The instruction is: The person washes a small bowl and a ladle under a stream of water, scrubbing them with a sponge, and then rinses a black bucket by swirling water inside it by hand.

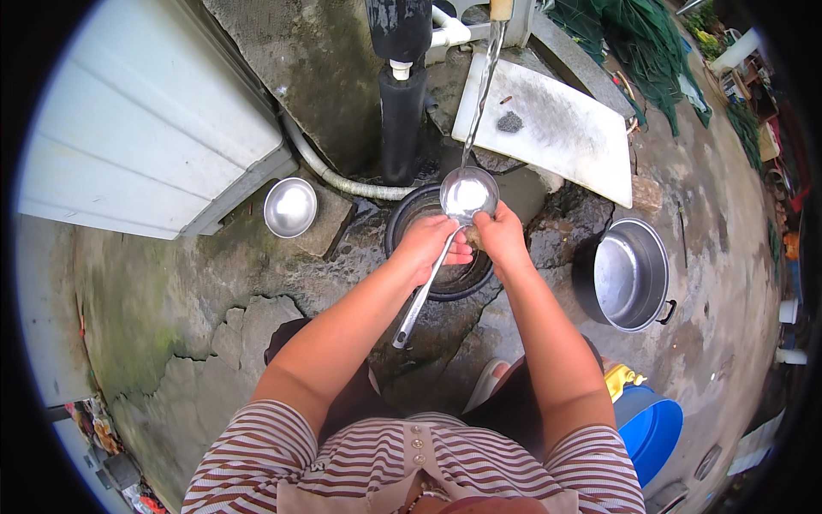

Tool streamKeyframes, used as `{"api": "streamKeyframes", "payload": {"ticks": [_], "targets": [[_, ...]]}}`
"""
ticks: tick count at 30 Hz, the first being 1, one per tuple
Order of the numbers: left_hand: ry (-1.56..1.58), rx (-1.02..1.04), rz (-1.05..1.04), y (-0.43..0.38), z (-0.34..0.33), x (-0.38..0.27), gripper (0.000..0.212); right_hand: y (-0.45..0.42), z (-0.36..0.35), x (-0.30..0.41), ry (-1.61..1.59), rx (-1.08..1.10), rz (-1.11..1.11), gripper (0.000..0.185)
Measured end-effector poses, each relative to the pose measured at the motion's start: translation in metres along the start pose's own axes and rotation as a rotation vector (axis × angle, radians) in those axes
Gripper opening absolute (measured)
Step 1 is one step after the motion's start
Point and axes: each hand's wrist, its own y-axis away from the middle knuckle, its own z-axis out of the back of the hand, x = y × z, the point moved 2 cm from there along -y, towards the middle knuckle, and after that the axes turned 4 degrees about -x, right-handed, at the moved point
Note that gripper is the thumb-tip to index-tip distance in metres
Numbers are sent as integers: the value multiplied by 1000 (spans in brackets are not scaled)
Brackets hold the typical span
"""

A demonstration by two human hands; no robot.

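Observation:
A metal ladle (420, 299) lies between my hands, its round bowl up and its long handle slanting down toward me. My left hand (431, 247) grips it where the handle meets the bowl. Against the underside of the bowl's near rim, my right hand (499, 234) holds a brownish scrubbing pad (474, 238), partly hidden by the fingers. A stream of water (483, 96) runs from the spout above and reaches the far rim of the bowl. Below the hands sits a round dark basin (472, 283).
A metal bowl (290, 207) rests on a stone slab at left. To the right stand a large metal pot (629, 276), a blue tub (648, 430) and a yellow bottle (620, 380). A white board (552, 122) lies beyond the basin, near a black-wrapped pipe (399, 122).

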Motion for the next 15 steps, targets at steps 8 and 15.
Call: {"api": "streamKeyframes", "payload": {"ticks": [8, 15], "targets": [[-773, -227, -319, -24, 29, 4, 46, 6, -7, -14, 181, 115, 0, 33], [-483, -72, -134, -22, 24, 10, 31, 1, -4, -10, 216, 25, -37, 35]]}}
